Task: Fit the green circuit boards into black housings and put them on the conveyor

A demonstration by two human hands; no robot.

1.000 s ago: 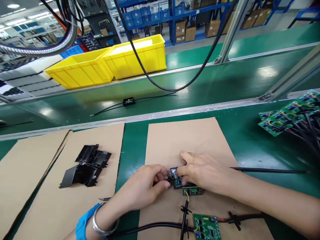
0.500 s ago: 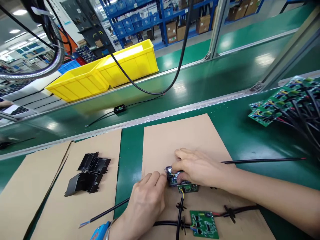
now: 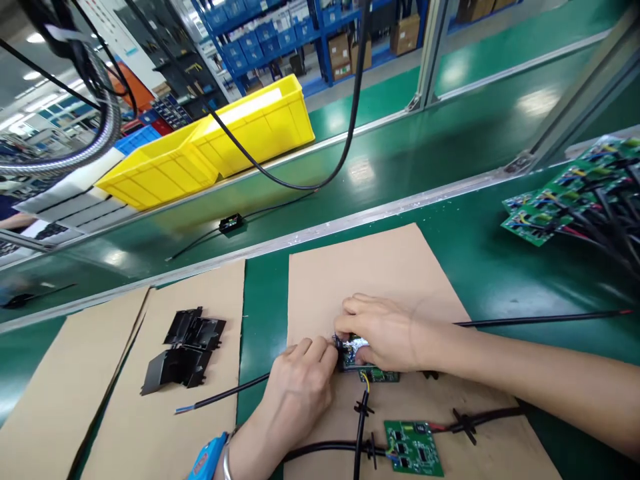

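- The left hand [image 3: 295, 390] now presses its fingertips against the small black module [image 3: 350, 357] — a second ago it pinched a wire beside it.
- A black cable [image 3: 225, 398] with a bare blue-tipped end now lies across the cardboard sheet [image 3: 165, 427], left of that hand.
- The right hand [image 3: 385, 330] curls closer over the module.
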